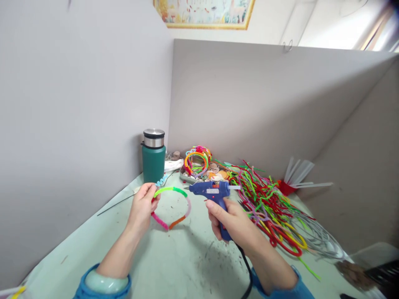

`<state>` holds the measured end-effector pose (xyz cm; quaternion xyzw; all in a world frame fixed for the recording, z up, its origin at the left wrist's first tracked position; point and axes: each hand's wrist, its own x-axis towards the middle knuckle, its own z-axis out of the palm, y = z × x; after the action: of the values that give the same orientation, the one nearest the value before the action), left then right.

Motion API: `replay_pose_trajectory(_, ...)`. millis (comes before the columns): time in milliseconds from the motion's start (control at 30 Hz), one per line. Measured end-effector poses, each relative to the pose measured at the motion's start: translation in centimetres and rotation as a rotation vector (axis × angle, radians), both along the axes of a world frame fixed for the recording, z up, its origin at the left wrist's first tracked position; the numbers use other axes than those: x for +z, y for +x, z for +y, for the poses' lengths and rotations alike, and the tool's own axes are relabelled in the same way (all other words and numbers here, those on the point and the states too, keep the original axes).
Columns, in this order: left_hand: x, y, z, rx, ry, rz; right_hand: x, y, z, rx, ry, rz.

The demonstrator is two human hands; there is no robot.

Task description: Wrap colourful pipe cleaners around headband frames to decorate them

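My left hand [144,204] pinches the left side of a multicoloured fuzzy ring [188,203], which shows green, lilac, orange and pink sections. A light blue coiled piece [161,181] sticks up beside its fingertips. In my right hand [225,220] is a blue glue gun [212,189], held by its handle, with the nozzle pointing left towards the top right of the ring. Nozzle and ring look slightly apart. A whitish glue stick [234,187] protrudes from the gun's back, and a black cord [248,270] runs down from the handle.
A green bottle [153,160] stands at the back left. Behind the gun, a tray [183,177] holds fuzzy rings and small discs. Tangled pipe cleaners [264,195] spread across the right, near a red holder [286,188] of clear sticks. Grey partitions [249,99] enclose the table [181,265].
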<state>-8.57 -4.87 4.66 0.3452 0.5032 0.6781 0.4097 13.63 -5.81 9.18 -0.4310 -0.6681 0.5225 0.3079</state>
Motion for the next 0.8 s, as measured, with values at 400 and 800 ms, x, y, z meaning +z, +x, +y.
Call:
replay_pose_trajectory(400,0.0,1.1,-0.3,0.016,0.026,-0.016,0.5,-1.5,-0.9,0.01,-0.043,0.009)
replay_pose_trajectory(800,-0.2,1.3,-0.2,0.002,0.042,0.009,0.3,-2.0,-1.0,0.019,0.01,-0.026)
